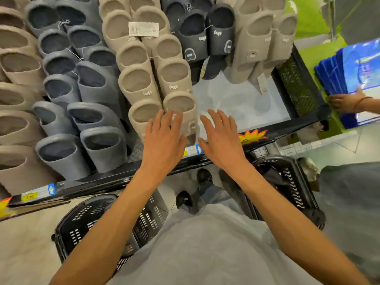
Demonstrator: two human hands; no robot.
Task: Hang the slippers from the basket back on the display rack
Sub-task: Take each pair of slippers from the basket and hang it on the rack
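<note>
Rows of beige and grey-blue slippers hang on the display rack (296, 83). The lowest beige pair (144, 114) in the middle column hangs just in front of me. My left hand (164, 138) lies flat with straight fingers over the lower part of that pair. My right hand (222, 136) is spread open beside it, over the bare white rack panel, holding nothing. Two black baskets sit on the floor below: one basket (86, 221) at my left, another basket (292, 182) at my right with dark items inside that I cannot make out.
Dark slippers (205, 38) and more beige ones hang at the upper right. The rack's black bottom rail (102, 182) carries price labels and an orange star sticker (253, 136). Another person's hand (345, 101) touches blue crates (333, 77) at the right. My feet stand between the baskets.
</note>
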